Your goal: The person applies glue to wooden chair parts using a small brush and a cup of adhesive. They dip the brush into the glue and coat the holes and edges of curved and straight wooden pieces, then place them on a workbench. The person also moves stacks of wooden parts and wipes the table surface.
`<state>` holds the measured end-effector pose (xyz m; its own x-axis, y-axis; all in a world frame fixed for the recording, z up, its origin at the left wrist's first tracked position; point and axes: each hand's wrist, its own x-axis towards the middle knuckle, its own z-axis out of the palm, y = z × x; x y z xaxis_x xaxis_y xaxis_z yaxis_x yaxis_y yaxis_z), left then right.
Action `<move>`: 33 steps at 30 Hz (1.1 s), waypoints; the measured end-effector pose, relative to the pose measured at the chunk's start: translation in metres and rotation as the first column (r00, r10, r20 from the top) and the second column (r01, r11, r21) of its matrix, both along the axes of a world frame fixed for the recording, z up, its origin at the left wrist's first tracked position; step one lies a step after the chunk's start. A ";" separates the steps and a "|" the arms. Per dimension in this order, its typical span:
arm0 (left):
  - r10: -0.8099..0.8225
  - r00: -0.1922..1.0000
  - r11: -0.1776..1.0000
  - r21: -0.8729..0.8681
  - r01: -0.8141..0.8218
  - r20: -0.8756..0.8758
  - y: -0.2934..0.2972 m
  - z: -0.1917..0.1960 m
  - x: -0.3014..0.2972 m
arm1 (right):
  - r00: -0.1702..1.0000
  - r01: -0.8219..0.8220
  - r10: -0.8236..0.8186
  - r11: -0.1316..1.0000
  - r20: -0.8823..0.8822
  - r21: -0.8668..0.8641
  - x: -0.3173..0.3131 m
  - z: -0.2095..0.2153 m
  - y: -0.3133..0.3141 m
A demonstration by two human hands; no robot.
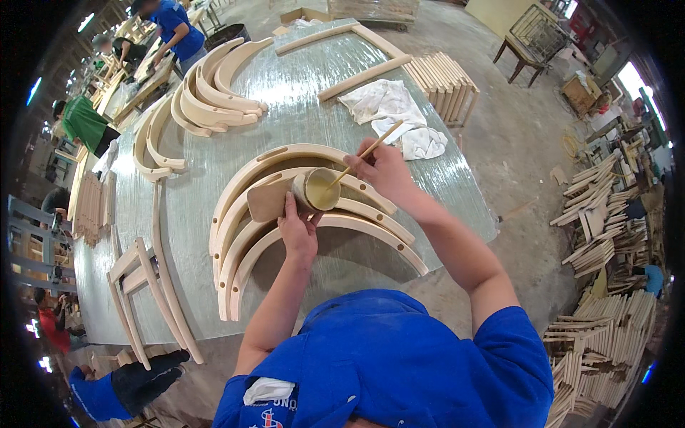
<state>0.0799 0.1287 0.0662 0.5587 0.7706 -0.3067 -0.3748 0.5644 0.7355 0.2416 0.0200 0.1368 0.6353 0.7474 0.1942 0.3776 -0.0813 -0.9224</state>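
My left hand is wrapped round the side of a round cup holding a pale yellow, glue-like liquid. A flat tan piece with rounded corners sits against the cup's left side; whether it is fixed to the cup I cannot tell. In my right hand is a thin wooden stick, pinched between the fingers and tilted, its lower end in the liquid. Below the cup, several curved wooden pieces with small dark holes in their edges lie nested on the table. The cup hides part of them.
More curved wooden pieces lie at the table's far left. A white cloth and straight wooden bars are at the far right. A wooden frame leans at the left. Wood parts are piled on the right floor. Co-workers stand at left.
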 end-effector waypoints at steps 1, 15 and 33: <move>0.013 1.000 1.000 -0.004 -0.013 0.006 -0.004 0.003 -0.001 | 0.993 -0.017 0.021 0.999 -0.118 0.034 -0.001 -0.002 -0.002; 0.103 0.990 0.990 -0.102 -0.093 0.097 -0.034 0.018 0.010 | 0.380 0.265 0.060 0.949 -0.923 0.171 -0.008 -0.062 -0.018; 0.253 0.965 0.957 -0.166 -0.239 0.068 -0.071 -0.022 -0.078 | 0.912 -0.029 0.090 0.987 0.399 -0.156 0.041 -0.050 -0.026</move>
<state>0.0021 0.0577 0.0446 0.3876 0.8345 -0.3917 -0.5759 0.5510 0.6039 0.2823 -0.0057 0.0872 0.4788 0.8203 0.3127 0.7234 -0.1668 -0.6700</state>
